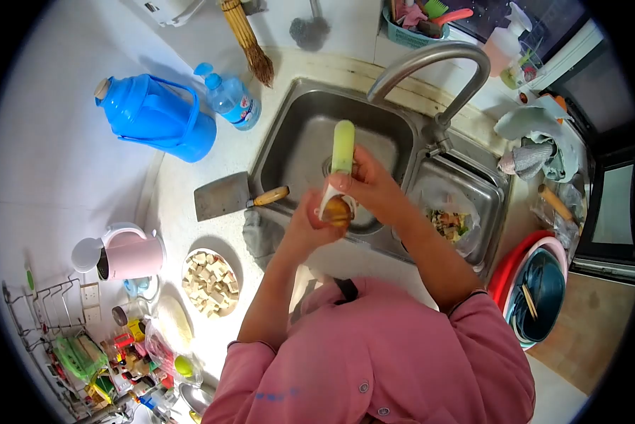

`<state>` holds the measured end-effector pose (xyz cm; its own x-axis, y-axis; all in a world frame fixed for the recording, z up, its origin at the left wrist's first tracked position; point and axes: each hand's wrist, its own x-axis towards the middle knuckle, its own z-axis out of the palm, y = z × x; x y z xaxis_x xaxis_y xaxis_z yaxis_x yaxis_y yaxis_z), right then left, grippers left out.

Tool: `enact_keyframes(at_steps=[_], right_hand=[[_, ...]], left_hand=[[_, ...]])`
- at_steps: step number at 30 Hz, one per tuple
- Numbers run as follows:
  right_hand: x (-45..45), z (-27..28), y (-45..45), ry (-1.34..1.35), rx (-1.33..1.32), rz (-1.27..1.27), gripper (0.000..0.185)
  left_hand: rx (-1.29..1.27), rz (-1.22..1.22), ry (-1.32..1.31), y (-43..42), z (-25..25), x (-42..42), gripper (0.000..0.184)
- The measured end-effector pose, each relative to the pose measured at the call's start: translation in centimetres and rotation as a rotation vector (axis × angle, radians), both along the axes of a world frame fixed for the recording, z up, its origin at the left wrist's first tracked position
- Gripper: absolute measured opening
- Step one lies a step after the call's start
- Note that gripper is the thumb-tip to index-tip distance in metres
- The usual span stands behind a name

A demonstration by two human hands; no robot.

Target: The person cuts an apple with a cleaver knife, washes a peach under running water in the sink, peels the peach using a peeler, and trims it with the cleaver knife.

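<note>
Over the near edge of the large sink basin (303, 141), my left hand (310, 222) is closed around a brownish-orange item (337, 210) with something white around it, too small to identify. Just above, the fingers of my right hand (363, 180) close on the lower part of a pale green, round-ended long object (343, 145), possibly a peeler handle or vegetable. The two hands nearly touch. A cleaver (222, 196) with a wooden handle rests at the basin's left edge, beside a grey cloth (262, 234).
A bowl of pale cubes (210, 283) stands at left, below a blue thermos (162, 116) and soap bottle (234, 102). The faucet (437, 56) arches over the sink. Scraps in a plastic bag (450, 222) lie in the smaller basin. Stacked basins (540, 293) stand right.
</note>
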<state>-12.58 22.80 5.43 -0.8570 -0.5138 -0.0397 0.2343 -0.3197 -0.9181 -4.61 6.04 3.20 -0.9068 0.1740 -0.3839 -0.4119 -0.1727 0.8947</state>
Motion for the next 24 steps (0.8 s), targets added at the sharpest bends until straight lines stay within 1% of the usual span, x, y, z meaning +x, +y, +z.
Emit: enact_keyframes(at_steps=[1, 2, 4, 5, 6, 8, 9, 12, 15, 18, 21, 24], right_hand=[[-0.3, -0.3, -0.1, 0.021, -0.016, 0.028, 0.037], [-0.7, -1.2, -0.1, 0.005, -0.030, -0.009, 0.036], [-3.1, -5.4, 0.8, -0.003, 0.052, -0.145, 0.034], [-4.1, -6.4, 1.4, -0.005, 0.093, -0.217, 0.034], [-3.9, -4.8, 1.9, -0.132, 0.052, -0.185, 0.027], [-4.3, -7.2, 1.9, -0.019, 0.252, -0.230, 0.027], [-4.2, -7.5, 1.8, 0.036, 0.351, -0.251, 0.027], [-3.6, -7.0, 2.8, 0.072, 0.625, -0.382, 0.034], [-2.5, -5.3, 2.8, 0.143, 0.613, -0.348, 0.031], [-1.7, -2.8, 2.8, -0.190, 0.133, -0.289, 0.029], [-0.9, -1.2, 2.0, -0.217, -0.049, -0.205, 0.030], [0.1, -0.8, 1.1, -0.131, -0.035, -0.179, 0.031]], left_hand=[[0.004, -0.041, -0.017, -0.3, 0.2, 0.1, 0.077], [-0.140, -0.067, -0.003, -1.0, -1.3, 0.6, 0.071], [-0.163, -0.230, 0.172, -1.5, -1.0, 0.6, 0.076], [-0.174, -0.314, 0.263, -1.6, -0.8, 0.4, 0.078], [-0.045, -0.278, 0.175, -1.2, -0.3, 0.6, 0.077], [0.005, -0.213, 0.076, -0.9, 0.3, 0.8, 0.076], [0.030, -0.181, 0.024, -0.7, 0.3, 0.9, 0.075], [-0.015, -0.104, 0.083, -0.7, -0.3, 0.8, 0.075], [0.049, 0.044, 0.140, -0.8, -1.7, 1.0, 0.082], [0.085, -0.043, 0.064, -1.0, -1.2, 0.7, 0.078], [0.423, -0.010, -0.008, -0.8, -0.9, 0.4, 0.077], [0.299, 0.076, 0.014, 0.6, 0.0, 0.8, 0.085]])
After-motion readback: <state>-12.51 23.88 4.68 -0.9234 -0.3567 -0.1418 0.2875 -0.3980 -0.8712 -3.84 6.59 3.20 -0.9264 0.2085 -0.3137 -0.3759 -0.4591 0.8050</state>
